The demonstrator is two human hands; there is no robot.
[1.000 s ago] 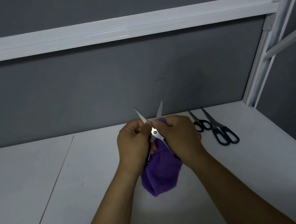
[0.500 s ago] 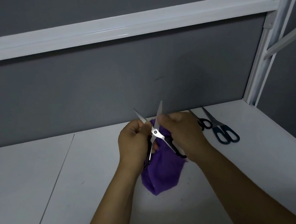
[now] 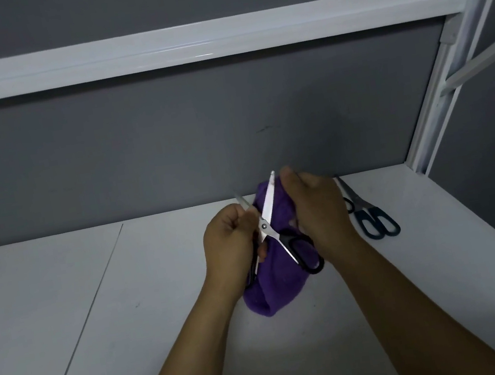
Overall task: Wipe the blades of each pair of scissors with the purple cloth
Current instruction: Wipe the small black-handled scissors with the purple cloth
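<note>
Scissors (image 3: 264, 226): left hand (image 3: 228, 245); cloth (image 3: 269, 294): right hand (image 3: 317, 205).

The black-handled scissors (image 3: 264, 226) are gripped in the left hand (image 3: 229, 245) above the counter (image 3: 160, 298), open in an X with the blades pointing up and away. The purple cloth (image 3: 276, 293) hangs bunched behind them, and the right hand (image 3: 317, 205) pinches it near the tip of the right-side blade. To the right, the blue-handled scissors (image 3: 375, 225) lie closed on the counter. A darker pair (image 3: 348, 203) beside them is mostly hidden.
</note>
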